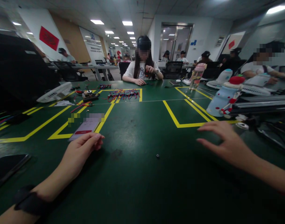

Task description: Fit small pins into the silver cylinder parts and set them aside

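My left hand [83,147] is beside the near end of a phone [89,123] with a lit screen, its fingers curled and the thumb pressed against them. Whatever the fingers may hold is hidden. My right hand [228,143] hovers over the green table [137,130] on the right, thumb and fingers spread, holding nothing. Between the two hands lies a small dark ring-shaped part [157,156], touched by neither.
A tangle of coloured wires [123,95] lies further back, with a person [143,62] seated behind it. To the right stand a blue bottle [220,99], a clear bottle [197,76] and metal rails [268,104]. A dark flat object [9,168] rests at the left.
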Demonstrator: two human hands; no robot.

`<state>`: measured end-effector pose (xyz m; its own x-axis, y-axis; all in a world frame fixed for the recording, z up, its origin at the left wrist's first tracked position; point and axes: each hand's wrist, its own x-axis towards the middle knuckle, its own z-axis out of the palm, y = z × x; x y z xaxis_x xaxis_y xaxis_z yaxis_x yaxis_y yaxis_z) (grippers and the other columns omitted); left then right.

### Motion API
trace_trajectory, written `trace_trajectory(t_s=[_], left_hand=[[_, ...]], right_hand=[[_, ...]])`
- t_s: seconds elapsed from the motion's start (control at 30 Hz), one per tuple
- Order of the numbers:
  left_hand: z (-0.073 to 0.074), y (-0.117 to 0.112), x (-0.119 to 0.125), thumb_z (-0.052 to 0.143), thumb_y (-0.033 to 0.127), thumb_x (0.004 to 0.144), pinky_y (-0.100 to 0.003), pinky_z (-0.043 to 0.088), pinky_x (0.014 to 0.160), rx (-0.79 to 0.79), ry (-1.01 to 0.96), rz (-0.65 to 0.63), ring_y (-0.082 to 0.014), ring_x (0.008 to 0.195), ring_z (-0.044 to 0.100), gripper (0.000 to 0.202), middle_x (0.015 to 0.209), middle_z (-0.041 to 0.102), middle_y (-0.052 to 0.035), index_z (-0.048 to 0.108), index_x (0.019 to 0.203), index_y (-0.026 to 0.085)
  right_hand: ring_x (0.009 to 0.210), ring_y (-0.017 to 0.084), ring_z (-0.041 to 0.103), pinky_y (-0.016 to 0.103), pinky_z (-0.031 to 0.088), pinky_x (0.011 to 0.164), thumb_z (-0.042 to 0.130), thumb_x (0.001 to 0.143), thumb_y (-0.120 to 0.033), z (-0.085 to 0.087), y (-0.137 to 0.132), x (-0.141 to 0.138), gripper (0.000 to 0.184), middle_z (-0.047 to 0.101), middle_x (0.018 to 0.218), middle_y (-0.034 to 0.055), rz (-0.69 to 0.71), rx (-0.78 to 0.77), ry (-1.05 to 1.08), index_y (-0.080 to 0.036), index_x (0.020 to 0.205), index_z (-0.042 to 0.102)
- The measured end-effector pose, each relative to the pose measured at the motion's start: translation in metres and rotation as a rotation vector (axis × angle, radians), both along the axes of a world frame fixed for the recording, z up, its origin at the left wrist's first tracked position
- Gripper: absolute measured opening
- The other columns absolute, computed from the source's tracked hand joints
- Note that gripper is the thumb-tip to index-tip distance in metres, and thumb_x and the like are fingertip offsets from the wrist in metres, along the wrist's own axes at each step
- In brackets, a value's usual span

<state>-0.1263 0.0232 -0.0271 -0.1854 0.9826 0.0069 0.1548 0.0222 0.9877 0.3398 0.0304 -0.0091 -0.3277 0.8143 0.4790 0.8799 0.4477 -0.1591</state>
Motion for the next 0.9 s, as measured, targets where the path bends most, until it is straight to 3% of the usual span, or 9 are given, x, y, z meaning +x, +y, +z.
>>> trace_trajectory(t_s=[0.1,0.2,0.27,0.37,0.5,0.57,0.7,0.8,0.9], left_hand=[[-0.006,0.003,-0.005,0.072,0.033,0.075,-0.021,0.046,0.062,0.013,-0.146,0.052,-0.0129,0.069,0.055,0.018,0.077,0.065,-0.0003,0.07,0.082,0.017],[-0.012,0.006,-0.011,0.078,0.035,0.069,-0.02,0.047,0.062,0.019,-0.238,0.073,-0.0125,0.07,0.056,0.022,0.079,0.067,-0.0017,0.071,0.08,0.016],[-0.014,0.007,-0.012,0.079,0.034,0.069,-0.019,0.048,0.063,0.014,-0.247,0.07,-0.012,0.071,0.057,0.022,0.081,0.067,-0.0017,0.071,0.081,0.017],[-0.014,0.007,-0.012,0.078,0.035,0.07,-0.019,0.048,0.062,0.012,-0.233,0.058,-0.0114,0.069,0.057,0.023,0.08,0.067,-0.0016,0.072,0.082,0.017],[-0.012,0.007,-0.008,0.077,0.037,0.071,-0.019,0.047,0.061,0.018,-0.192,0.054,-0.0113,0.068,0.056,0.024,0.078,0.066,-0.0011,0.071,0.082,0.017],[-0.011,0.008,-0.007,0.077,0.038,0.07,-0.02,0.047,0.062,0.0,-0.181,0.063,-0.0117,0.068,0.057,0.025,0.077,0.066,-0.0012,0.072,0.082,0.017],[-0.007,0.007,-0.004,0.081,0.04,0.063,-0.019,0.048,0.062,-0.026,-0.22,0.096,-0.012,0.068,0.057,0.031,0.078,0.067,-0.0014,0.072,0.079,0.017],[-0.007,0.005,-0.005,0.081,0.041,0.062,-0.018,0.049,0.062,-0.035,-0.223,0.085,-0.012,0.069,0.057,0.032,0.079,0.067,-0.0012,0.072,0.081,0.017],[-0.011,0.005,-0.008,0.079,0.04,0.067,-0.018,0.049,0.062,-0.025,-0.213,0.065,-0.0119,0.07,0.057,0.028,0.08,0.066,-0.0008,0.071,0.082,0.018]], right_hand=[[0.105,0.017,0.052,0.035,0.044,0.09,0.061,0.081,-0.047,-0.003,-0.005,-0.078,0.037,0.057,0.115,0.0057,0.323,-0.348,0.095,-0.025,0.111,0.063],[0.098,0.015,0.053,0.034,0.043,0.087,0.061,0.082,-0.045,-0.009,-0.005,-0.125,0.029,0.061,0.105,0.004,0.437,-0.436,0.109,-0.025,0.102,0.068],[0.092,0.014,0.054,0.032,0.043,0.084,0.057,0.085,-0.04,-0.008,-0.003,-0.131,0.021,0.063,0.098,0.0027,0.455,-0.441,0.111,-0.025,0.094,0.069],[0.089,0.013,0.057,0.03,0.045,0.082,0.052,0.089,-0.037,0.006,0.0,-0.097,0.023,0.064,0.096,0.0031,0.361,-0.357,0.157,-0.023,0.096,0.068],[0.091,0.016,0.058,0.031,0.044,0.082,0.049,0.087,-0.042,0.03,0.006,0.001,0.03,0.065,0.102,0.0046,-0.12,0.007,0.085,-0.022,0.099,0.068],[0.096,0.02,0.057,0.034,0.043,0.084,0.048,0.084,-0.042,0.036,0.01,0.054,0.033,0.064,0.107,0.0067,-0.335,0.103,-0.045,-0.021,0.099,0.068],[0.086,0.023,0.057,0.035,0.041,0.073,0.056,0.075,-0.046,0.034,0.013,0.121,0.035,0.064,0.111,0.0077,-0.744,-0.176,-0.005,-0.025,0.099,0.071],[0.076,0.022,0.057,0.035,0.04,0.067,0.06,0.072,-0.052,0.032,0.014,0.132,0.041,0.066,0.107,0.0057,-0.928,-0.331,0.145,-0.03,0.105,0.07],[0.075,0.023,0.057,0.035,0.04,0.066,0.059,0.07,-0.057,0.032,0.015,0.127,0.045,0.068,0.097,0.0074,-0.998,-0.291,0.197,-0.028,0.104,0.071]])
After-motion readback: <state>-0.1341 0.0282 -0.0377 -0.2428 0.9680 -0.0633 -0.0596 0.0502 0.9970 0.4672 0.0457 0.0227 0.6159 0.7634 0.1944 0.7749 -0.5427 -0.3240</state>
